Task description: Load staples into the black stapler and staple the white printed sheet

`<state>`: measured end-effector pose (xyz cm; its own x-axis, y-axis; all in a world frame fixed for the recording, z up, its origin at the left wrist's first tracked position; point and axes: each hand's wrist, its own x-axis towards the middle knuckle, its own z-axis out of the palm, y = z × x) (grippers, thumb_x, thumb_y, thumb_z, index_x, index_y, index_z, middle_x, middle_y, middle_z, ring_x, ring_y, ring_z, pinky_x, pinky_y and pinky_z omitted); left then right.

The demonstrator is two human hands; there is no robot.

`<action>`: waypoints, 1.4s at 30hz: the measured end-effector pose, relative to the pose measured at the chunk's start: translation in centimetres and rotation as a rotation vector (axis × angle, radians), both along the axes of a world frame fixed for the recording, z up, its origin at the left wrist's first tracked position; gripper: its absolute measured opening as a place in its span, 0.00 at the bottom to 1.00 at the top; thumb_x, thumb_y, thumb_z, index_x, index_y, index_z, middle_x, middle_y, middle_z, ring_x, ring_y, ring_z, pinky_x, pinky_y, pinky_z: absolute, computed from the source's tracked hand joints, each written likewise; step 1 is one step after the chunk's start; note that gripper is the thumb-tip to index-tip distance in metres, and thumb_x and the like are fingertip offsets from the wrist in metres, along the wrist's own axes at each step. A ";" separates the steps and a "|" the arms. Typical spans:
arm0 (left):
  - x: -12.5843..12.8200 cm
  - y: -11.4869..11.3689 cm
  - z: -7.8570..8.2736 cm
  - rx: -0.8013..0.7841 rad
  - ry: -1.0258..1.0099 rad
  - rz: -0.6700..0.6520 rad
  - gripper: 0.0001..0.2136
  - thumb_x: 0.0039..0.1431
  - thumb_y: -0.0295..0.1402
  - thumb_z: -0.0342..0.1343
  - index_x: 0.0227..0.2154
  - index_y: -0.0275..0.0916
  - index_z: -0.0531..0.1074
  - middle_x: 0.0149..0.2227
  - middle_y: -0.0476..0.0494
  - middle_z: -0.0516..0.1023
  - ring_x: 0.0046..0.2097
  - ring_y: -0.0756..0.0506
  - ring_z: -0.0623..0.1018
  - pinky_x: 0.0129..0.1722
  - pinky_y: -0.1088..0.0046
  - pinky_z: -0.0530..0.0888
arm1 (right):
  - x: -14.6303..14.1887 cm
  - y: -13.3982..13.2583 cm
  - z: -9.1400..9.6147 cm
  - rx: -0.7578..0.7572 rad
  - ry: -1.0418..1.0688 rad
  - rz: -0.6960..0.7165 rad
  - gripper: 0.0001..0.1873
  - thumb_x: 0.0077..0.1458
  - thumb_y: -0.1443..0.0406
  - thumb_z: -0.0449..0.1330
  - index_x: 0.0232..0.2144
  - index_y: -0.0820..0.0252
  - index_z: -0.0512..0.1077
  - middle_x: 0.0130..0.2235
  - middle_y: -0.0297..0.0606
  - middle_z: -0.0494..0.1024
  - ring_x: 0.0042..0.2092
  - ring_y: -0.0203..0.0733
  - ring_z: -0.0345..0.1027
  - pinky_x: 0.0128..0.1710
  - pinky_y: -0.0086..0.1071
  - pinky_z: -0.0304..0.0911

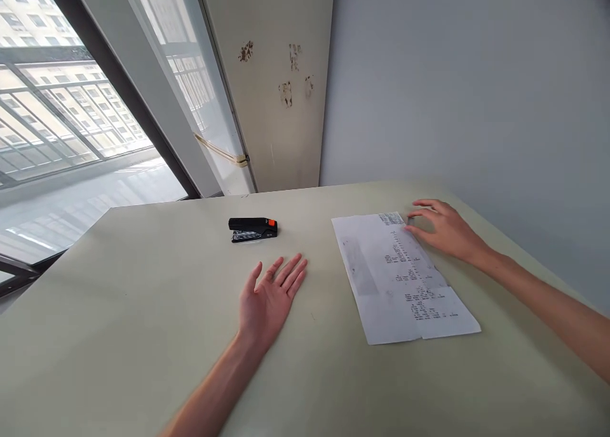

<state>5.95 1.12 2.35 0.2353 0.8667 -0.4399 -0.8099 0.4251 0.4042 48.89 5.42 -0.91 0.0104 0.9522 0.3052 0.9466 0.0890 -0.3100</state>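
Note:
My left hand [267,302] lies palm up on the table, fingers stretched out and spread, holding nothing. Just beyond its fingertips is a black stapler [253,228] with an orange patch on its right end. To the right a long printed sheet of paper [381,278] lies flat, with a torn or uneven right edge. At the sheet's far right corner is my right hand [438,228], fingers curved and thumb facing the index finger. A small grey thing [410,221] shows between those fingertips, too small to name.
The pale green table [143,310] has its far edge near a stained cabinet panel [286,132] and a grey-blue wall [452,94]. A glass door with a beige handle [222,151] is at the left, with a railing [61,113] outside.

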 end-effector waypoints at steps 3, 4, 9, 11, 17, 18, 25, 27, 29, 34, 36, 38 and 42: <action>0.1 0.0 0.2 -0.009 0.019 0.012 0.18 0.70 0.37 0.52 0.58 0.31 0.67 0.63 0.20 0.72 0.63 0.30 0.76 0.58 0.54 0.79 | 3.1 -0.5 -1.7 -0.023 0.048 -0.117 0.26 0.62 0.42 0.56 0.47 0.52 0.78 0.63 0.49 0.71 0.64 0.61 0.65 0.59 0.55 0.64; 0.1 0.0 0.2 -0.015 0.024 0.017 0.19 0.70 0.37 0.52 0.58 0.31 0.67 0.63 0.20 0.72 0.63 0.30 0.76 0.58 0.54 0.79 | 3.6 -0.7 -2.2 -0.029 0.051 -0.128 0.26 0.61 0.41 0.56 0.46 0.52 0.78 0.63 0.49 0.71 0.63 0.62 0.66 0.58 0.56 0.65; 0.0 0.1 0.0 -0.060 0.059 0.039 0.21 0.70 0.38 0.53 0.60 0.32 0.68 0.61 0.22 0.75 0.61 0.32 0.78 0.56 0.56 0.81 | 4.5 -1.0 -3.9 -0.074 0.046 -0.115 0.25 0.61 0.43 0.55 0.46 0.50 0.78 0.62 0.46 0.73 0.62 0.60 0.67 0.58 0.53 0.66; 0.0 0.1 0.0 -0.074 0.068 0.043 0.21 0.69 0.38 0.53 0.60 0.32 0.69 0.59 0.23 0.76 0.61 0.33 0.79 0.53 0.58 0.82 | 4.1 -1.0 -3.7 -0.072 0.066 -0.117 0.25 0.61 0.43 0.55 0.48 0.51 0.78 0.60 0.47 0.75 0.61 0.61 0.68 0.58 0.54 0.66; -0.1 0.3 -0.2 -0.091 0.076 0.038 0.15 0.68 0.37 0.54 0.50 0.32 0.74 0.52 0.27 0.80 0.56 0.35 0.81 0.51 0.61 0.82 | -2.8 -3.2 -0.8 0.048 0.235 -0.120 0.20 0.62 0.49 0.59 0.50 0.50 0.76 0.56 0.44 0.79 0.58 0.59 0.73 0.56 0.53 0.68; -0.2 0.3 -0.2 -0.087 0.073 0.028 0.14 0.68 0.37 0.54 0.48 0.32 0.75 0.50 0.28 0.80 0.53 0.37 0.82 0.50 0.62 0.82 | -4.5 -3.8 -0.3 0.042 0.271 -0.070 0.17 0.63 0.50 0.59 0.48 0.49 0.76 0.54 0.42 0.80 0.57 0.58 0.74 0.55 0.52 0.69; -0.4 0.4 0.0 -0.067 0.001 -0.032 0.10 0.67 0.34 0.54 0.40 0.32 0.76 0.38 0.36 0.78 0.38 0.44 0.80 0.40 0.67 0.80 | -11.0 -6.7 -0.1 -0.122 0.439 0.217 0.11 0.68 0.54 0.56 0.40 0.47 0.77 0.41 0.36 0.82 0.38 0.47 0.74 0.32 0.40 0.69; -0.4 0.4 0.0 -0.074 -0.008 -0.038 0.10 0.67 0.34 0.54 0.39 0.32 0.76 0.36 0.37 0.77 0.37 0.44 0.79 0.39 0.68 0.80 | -11.1 -6.7 -0.6 -0.162 0.463 0.216 0.11 0.68 0.54 0.56 0.40 0.48 0.78 0.40 0.36 0.82 0.37 0.46 0.74 0.32 0.39 0.69; -0.5 0.5 -0.1 -0.070 -0.009 -0.039 0.11 0.67 0.34 0.53 0.39 0.31 0.76 0.36 0.38 0.76 0.36 0.44 0.78 0.38 0.68 0.80 | -11.0 -6.6 -0.8 -0.189 0.477 0.199 0.12 0.68 0.54 0.57 0.39 0.48 0.78 0.39 0.36 0.81 0.38 0.46 0.73 0.33 0.39 0.68; -0.6 0.7 -0.3 -0.038 -0.008 -0.058 0.11 0.69 0.33 0.52 0.39 0.30 0.75 0.35 0.39 0.74 0.35 0.45 0.76 0.36 0.67 0.79 | -11.0 -6.6 -0.8 -0.214 0.491 0.188 0.12 0.68 0.54 0.57 0.38 0.49 0.77 0.37 0.35 0.80 0.36 0.44 0.72 0.32 0.36 0.67; -0.6 0.8 -0.2 -0.039 -0.005 -0.063 0.10 0.69 0.33 0.52 0.38 0.31 0.75 0.34 0.39 0.73 0.34 0.45 0.76 0.36 0.67 0.79 | -11.0 -6.7 -0.8 -0.217 0.487 0.191 0.12 0.68 0.54 0.57 0.38 0.49 0.77 0.37 0.34 0.80 0.36 0.43 0.72 0.31 0.35 0.67; -0.6 0.8 -0.1 -0.045 -0.004 -0.061 0.10 0.69 0.32 0.52 0.38 0.31 0.75 0.34 0.39 0.73 0.34 0.45 0.75 0.36 0.68 0.79 | -11.0 -6.7 -0.9 -0.219 0.475 0.191 0.11 0.69 0.55 0.56 0.38 0.49 0.77 0.37 0.34 0.79 0.35 0.42 0.72 0.31 0.34 0.67; -0.6 0.7 0.1 -0.058 -0.016 -0.053 0.11 0.70 0.32 0.51 0.37 0.30 0.75 0.33 0.40 0.72 0.33 0.46 0.74 0.35 0.68 0.78 | -11.0 -6.7 -0.9 -0.233 0.458 0.184 0.11 0.69 0.55 0.56 0.39 0.48 0.77 0.39 0.33 0.80 0.37 0.42 0.72 0.31 0.34 0.67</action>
